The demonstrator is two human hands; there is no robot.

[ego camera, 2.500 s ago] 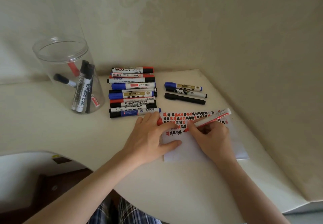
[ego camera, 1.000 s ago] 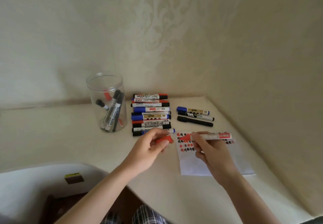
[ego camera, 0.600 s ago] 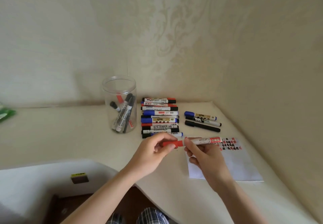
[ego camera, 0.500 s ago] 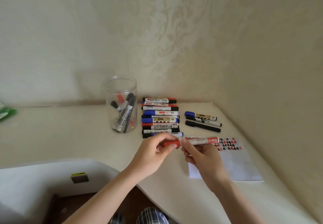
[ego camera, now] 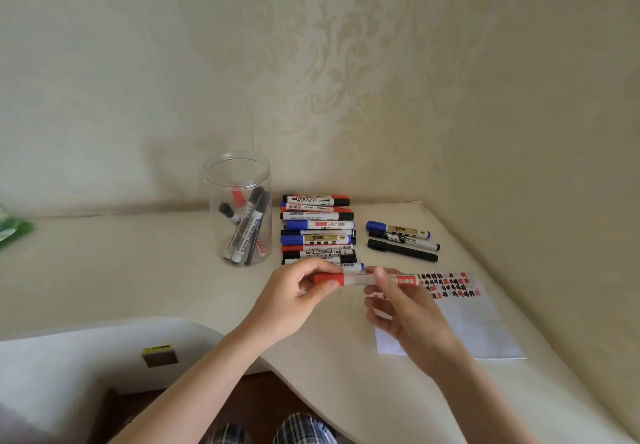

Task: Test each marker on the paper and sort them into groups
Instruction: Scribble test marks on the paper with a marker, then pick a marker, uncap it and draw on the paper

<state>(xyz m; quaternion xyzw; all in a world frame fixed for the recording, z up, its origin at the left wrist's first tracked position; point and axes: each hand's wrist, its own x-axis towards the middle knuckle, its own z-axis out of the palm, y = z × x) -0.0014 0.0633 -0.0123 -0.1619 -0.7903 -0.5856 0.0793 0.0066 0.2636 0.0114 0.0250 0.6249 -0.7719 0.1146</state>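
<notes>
Your left hand (ego camera: 300, 294) pinches the red cap end of a red-capped white whiteboard marker (ego camera: 363, 279), thumb below and fingers curled over the top. Your right hand (ego camera: 401, 308) holds the same marker's white barrel near the middle, fingers loosely bent and somewhat blurred. The marker lies level in the air above the cream desk (ego camera: 138, 270), cap on, just in front of the marker row.

The white sheet of paper (ego camera: 478, 322) lies flat near the desk's right edge, under and beyond your right hand. Its far strip is covered with red and black test scribbles.

A row of capped red, blue and black markers (ego camera: 318, 232) lies side by side toward the back edge of the desk, the nearest one partly hidden behind your left fingers. To its right, well apart from it and beyond the paper's far edge, sits a small group of three markers (ego camera: 401, 241): one blue-capped, one with a white barrel, one all black.

A clear round plastic jar (ego camera: 239, 208) stands upright just left of the row, with several markers leaning inside. A green object (ego camera: 14, 232) shows at the desk's left edge, too cut off to identify.
</notes>
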